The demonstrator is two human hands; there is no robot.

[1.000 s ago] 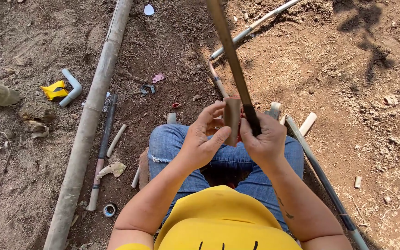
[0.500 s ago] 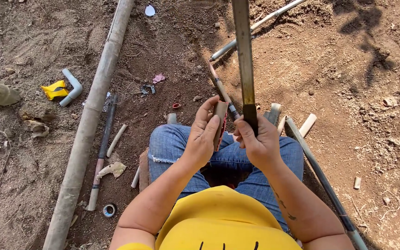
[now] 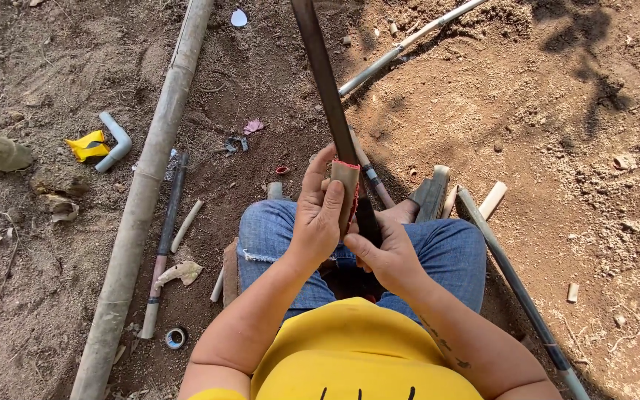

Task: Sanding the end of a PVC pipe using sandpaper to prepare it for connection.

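I sit on bare dirt in jeans and a yellow shirt. My left hand [image 3: 318, 216] grips a short tan wooden piece [image 3: 347, 185] with a red edge, held upright over my knees. My right hand [image 3: 388, 253] holds the dark handle of a long blade [image 3: 323, 74] that rises up and away past the top of the view. The blade lies right against the wooden piece. A thin taped stick [image 3: 370, 176] pokes out just behind my hands.
A long bamboo pole [image 3: 146, 192] runs down the left. Beside it lie a dark rod [image 3: 166, 230], a tape roll [image 3: 175, 338], a grey pipe elbow [image 3: 115, 139] and a yellow scrap [image 3: 87, 145]. More poles [image 3: 516, 285] and cut sticks [image 3: 492, 200] lie at right.
The blade has tilted from upright to leaning left at its top. My left hand has shifted up on the wooden piece, and my right hand has dropped lower toward my lap.
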